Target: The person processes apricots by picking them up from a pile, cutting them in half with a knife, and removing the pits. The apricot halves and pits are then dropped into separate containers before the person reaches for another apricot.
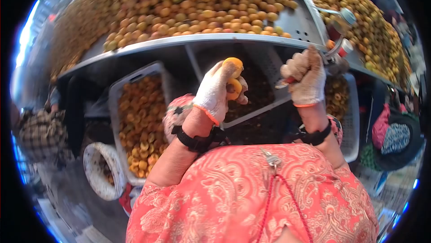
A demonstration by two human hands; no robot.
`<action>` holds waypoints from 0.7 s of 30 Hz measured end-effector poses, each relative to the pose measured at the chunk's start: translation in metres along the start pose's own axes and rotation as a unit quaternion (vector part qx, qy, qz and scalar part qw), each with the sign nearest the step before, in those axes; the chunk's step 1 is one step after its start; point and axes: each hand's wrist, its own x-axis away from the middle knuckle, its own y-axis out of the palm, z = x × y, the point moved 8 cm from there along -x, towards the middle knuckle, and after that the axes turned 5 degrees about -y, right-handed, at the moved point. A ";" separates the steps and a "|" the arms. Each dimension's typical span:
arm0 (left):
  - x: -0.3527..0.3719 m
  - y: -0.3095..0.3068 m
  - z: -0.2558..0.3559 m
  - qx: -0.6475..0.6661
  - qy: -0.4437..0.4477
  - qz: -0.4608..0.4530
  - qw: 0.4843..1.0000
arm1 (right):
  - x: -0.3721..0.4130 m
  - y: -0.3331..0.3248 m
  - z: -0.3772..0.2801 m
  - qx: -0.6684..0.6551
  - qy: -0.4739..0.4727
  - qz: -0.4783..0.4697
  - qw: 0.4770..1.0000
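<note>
My left hand [217, 88], in a white glove with an orange cuff, holds an orange-yellow fruit [233, 89] that looks opened or cut, one part above the other between thumb and fingers. My right hand [307, 79], in a soiled white glove, is closed around a small tool [283, 82] whose short metal tip points left towards the fruit. The two hands are apart, both just below the metal edge of a table [197, 39] heaped with whole fruits [215, 0].
A light crate [115, 103] of cut fruit stands at the left, beside a white bucket [90, 171]. Another crate [352, 121] is at the right, under my right arm. A metal divider [310, 11] and a lamp-like fitting [348, 16] rise at the upper right. Other people's clothing shows at both sides.
</note>
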 end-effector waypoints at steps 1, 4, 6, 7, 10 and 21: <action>0.011 -0.004 0.015 -0.060 0.032 0.015 0.998 | 0.002 0.003 0.000 -0.021 0.015 -0.012 1.000; 0.043 -0.054 0.062 -0.081 0.111 0.135 0.981 | 0.013 0.005 -0.001 0.020 0.025 0.061 0.998; 0.062 -0.108 0.089 -0.091 0.157 0.229 0.956 | 0.016 0.011 0.000 0.014 0.031 0.044 0.998; 0.071 -0.150 0.101 -0.186 0.157 0.290 0.926 | 0.018 0.014 0.000 0.013 0.038 0.033 0.999; 0.107 -0.243 0.112 -0.249 0.078 0.431 0.864 | 0.025 0.022 0.001 0.046 0.033 0.033 0.998; 0.079 0.019 0.043 0.039 0.065 -0.101 0.992 | 0.042 0.083 -0.022 0.103 -0.075 -0.083 0.988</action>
